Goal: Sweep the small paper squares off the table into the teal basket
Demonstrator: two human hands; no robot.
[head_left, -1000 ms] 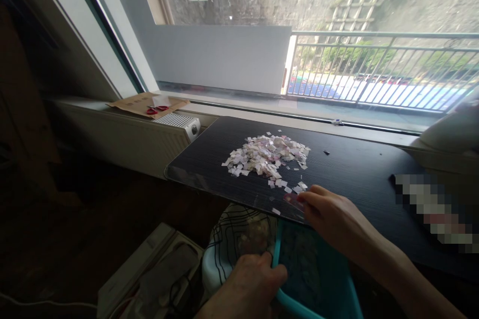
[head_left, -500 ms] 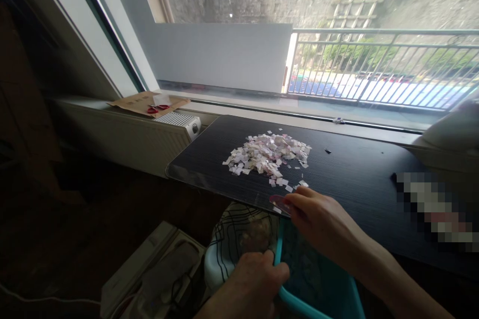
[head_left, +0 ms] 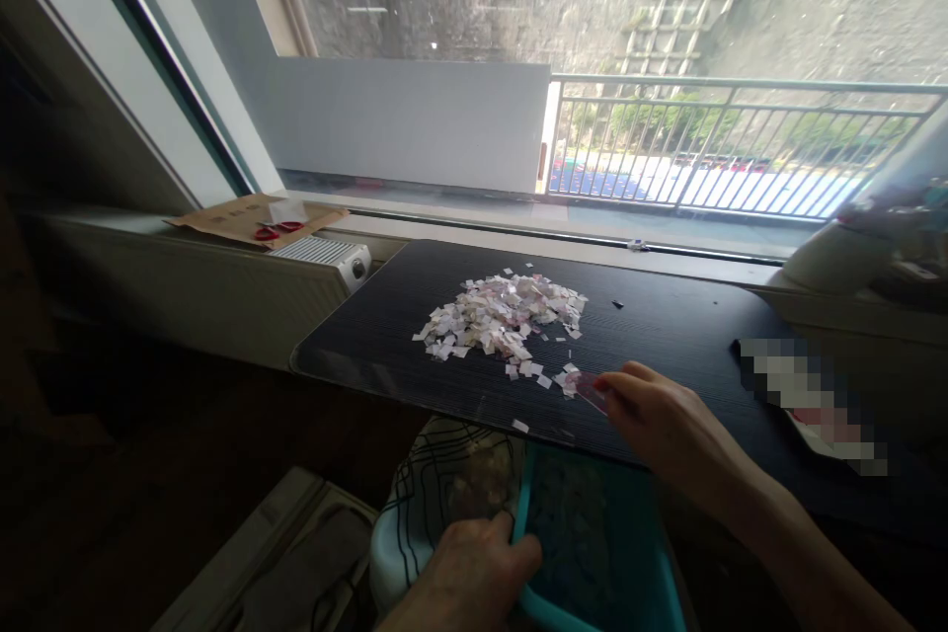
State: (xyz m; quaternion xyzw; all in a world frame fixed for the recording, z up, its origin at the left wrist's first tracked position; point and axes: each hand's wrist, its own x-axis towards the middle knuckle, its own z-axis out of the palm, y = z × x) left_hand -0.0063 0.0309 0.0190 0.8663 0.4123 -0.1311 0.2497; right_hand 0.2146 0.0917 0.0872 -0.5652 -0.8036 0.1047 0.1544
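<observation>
My right hand [head_left: 659, 415] is closed on a flat, see-through pinkish piece [head_left: 591, 389], its exact kind unclear. The piece's tip touches a few small pale squares at the near side of a heap of small whitish squares [head_left: 500, 311]. That heap lies on the dark tabletop [head_left: 652, 316], and one loose square [head_left: 520, 426] sits close to the front edge. Below the edge, my left hand [head_left: 478, 563] grips the rim of a teal plastic bin [head_left: 641, 563]. The bin's inside is dim, with something pale and indistinct at the bottom.
A stool with a black-lined cover [head_left: 415, 484] stands left of the bin. Red-handled scissors [head_left: 278, 231] rest on a brown envelope [head_left: 229, 222] over the radiator [head_left: 326, 267]. At the table's right lies a pixelated object [head_left: 807, 400]. A window runs along the back.
My right hand has moved the pinkish piece away from the front edge toward the loose squares by the heap. My left hand stays on the bin rim. The whole view has shifted slightly.
</observation>
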